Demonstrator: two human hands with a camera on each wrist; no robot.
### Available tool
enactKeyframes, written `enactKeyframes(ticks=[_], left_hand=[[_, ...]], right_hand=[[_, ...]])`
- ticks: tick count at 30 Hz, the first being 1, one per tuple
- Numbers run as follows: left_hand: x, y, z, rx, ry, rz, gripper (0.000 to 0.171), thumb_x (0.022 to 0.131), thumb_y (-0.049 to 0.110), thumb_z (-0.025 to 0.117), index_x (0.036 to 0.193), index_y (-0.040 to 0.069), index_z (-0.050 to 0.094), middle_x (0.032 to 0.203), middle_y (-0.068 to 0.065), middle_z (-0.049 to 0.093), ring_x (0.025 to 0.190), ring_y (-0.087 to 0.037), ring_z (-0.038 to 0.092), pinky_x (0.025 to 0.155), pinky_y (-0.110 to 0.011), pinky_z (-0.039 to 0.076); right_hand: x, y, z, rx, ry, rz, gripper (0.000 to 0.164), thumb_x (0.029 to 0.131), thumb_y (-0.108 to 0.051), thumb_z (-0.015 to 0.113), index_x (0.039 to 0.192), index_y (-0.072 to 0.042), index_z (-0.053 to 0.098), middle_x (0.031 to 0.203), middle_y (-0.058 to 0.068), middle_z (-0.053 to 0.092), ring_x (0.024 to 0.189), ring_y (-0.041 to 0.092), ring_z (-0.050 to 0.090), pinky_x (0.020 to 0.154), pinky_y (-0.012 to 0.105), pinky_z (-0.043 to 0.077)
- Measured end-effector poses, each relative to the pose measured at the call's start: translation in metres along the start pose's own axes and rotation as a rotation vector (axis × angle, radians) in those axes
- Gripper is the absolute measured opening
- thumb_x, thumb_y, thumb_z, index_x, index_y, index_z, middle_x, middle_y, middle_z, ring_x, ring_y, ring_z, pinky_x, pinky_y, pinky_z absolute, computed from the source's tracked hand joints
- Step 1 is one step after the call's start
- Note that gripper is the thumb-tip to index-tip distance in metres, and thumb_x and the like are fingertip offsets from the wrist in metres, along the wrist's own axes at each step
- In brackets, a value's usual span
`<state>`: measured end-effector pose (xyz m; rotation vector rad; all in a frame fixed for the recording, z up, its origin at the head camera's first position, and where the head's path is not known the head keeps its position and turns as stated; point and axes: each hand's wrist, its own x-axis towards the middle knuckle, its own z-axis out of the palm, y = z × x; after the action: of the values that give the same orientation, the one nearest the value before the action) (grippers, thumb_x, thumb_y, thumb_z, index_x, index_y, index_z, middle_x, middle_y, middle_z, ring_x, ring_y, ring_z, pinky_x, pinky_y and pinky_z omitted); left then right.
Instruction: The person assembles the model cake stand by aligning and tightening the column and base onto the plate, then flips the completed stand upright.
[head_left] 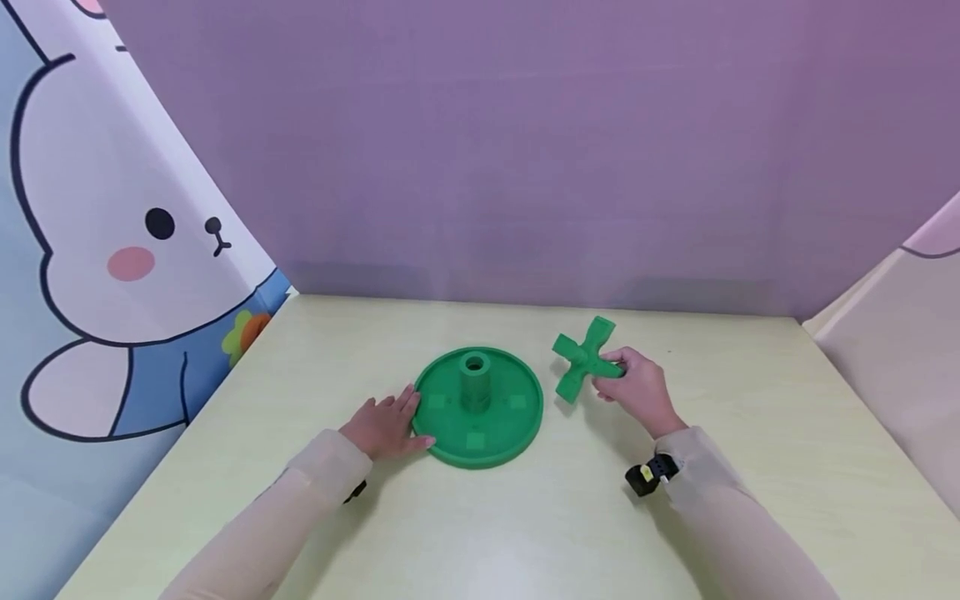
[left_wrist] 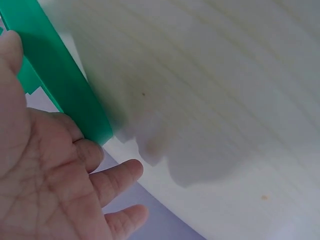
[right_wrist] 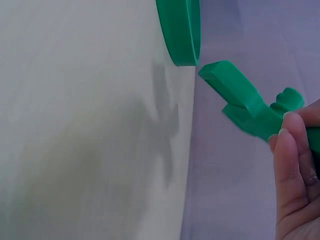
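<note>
A round green base [head_left: 510, 437] with a raised rim lies on the table, a hollow upright post [head_left: 476, 385] at its middle. Several paler square patches mark its floor. My left hand [head_left: 386, 425] rests against the base's left edge, thumb over the rim. In the left wrist view, two fingers of that hand [left_wrist: 55, 170] touch the rim's outer side, while the other two extend free. My right hand [head_left: 637, 387] pinches one arm of a green four-armed cross piece [head_left: 583, 357], held tilted above the table, to the right of the base. The pinched arm's end is partly hidden by the fingers.
The pale wood-grain table [head_left: 480, 533] reaches back to a purple cloth wall [head_left: 525, 167]. At the left hangs a sheet with a cartoon rabbit [head_left: 112, 250]. A pale panel [head_left: 900, 350] stands along the right side. A black wrist camera [head_left: 649, 475] sits below the right wrist.
</note>
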<state>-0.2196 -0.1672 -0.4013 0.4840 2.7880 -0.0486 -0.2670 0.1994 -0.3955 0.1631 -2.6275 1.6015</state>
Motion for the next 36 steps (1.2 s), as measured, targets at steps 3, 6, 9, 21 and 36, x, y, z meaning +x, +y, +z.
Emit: enactKeyframes(ticks=[3,6,9,21,36], left_hand=[[0.0,0.001,0.0,-0.001,-0.006,-0.002,0.082,0.095,0.053,0.049,0.145,-0.008,0.03,0.153,-0.022,0.026,0.128,-0.043,0.042,0.103,-0.059,0.032],[0.001,0.003,-0.002,-0.006,-0.013,-0.004,0.082,0.095,0.053,0.049,0.146,-0.008,0.03,0.153,-0.021,0.026,0.129,-0.042,0.041,0.103,-0.06,0.031],[0.001,0.004,-0.003,-0.011,-0.022,-0.007,0.082,0.095,0.053,0.049,0.146,-0.007,0.029,0.154,-0.02,0.025,0.13,-0.042,0.041,0.103,-0.062,0.03],[0.001,0.006,-0.004,-0.005,-0.025,0.001,0.081,0.095,0.053,0.048,0.146,-0.007,0.029,0.154,-0.02,0.025,0.131,-0.042,0.039,0.104,-0.06,0.03],[-0.002,-0.002,-0.003,-0.015,-0.007,0.018,0.081,0.095,0.053,0.048,0.145,-0.008,0.03,0.153,-0.023,0.027,0.13,-0.043,0.041,0.102,-0.062,0.031]], right_hand=[[0.0,-0.006,0.003,-0.011,0.008,-0.045,0.033,0.081,-0.001,0.066,0.112,0.008,0.059,0.092,0.021,0.068,0.064,0.013,0.066,0.06,0.024,0.055],[0.001,-0.012,0.005,-0.049,0.017,-0.099,0.031,0.08,-0.001,0.067,0.11,0.007,0.062,0.091,0.019,0.069,0.064,0.014,0.066,0.059,0.023,0.054],[0.004,-0.018,0.008,-0.092,0.026,-0.159,0.029,0.079,-0.001,0.068,0.108,0.005,0.065,0.089,0.016,0.07,0.064,0.014,0.064,0.058,0.023,0.052],[0.013,-0.044,0.022,-0.108,0.003,-0.252,0.028,0.079,0.0,0.067,0.107,0.002,0.067,0.083,0.013,0.07,0.059,0.014,0.061,0.056,0.027,0.051],[0.019,-0.074,0.046,-0.184,0.009,-0.406,0.023,0.078,0.004,0.066,0.1,0.001,0.069,0.085,0.011,0.071,0.061,0.014,0.055,0.06,0.027,0.048]])
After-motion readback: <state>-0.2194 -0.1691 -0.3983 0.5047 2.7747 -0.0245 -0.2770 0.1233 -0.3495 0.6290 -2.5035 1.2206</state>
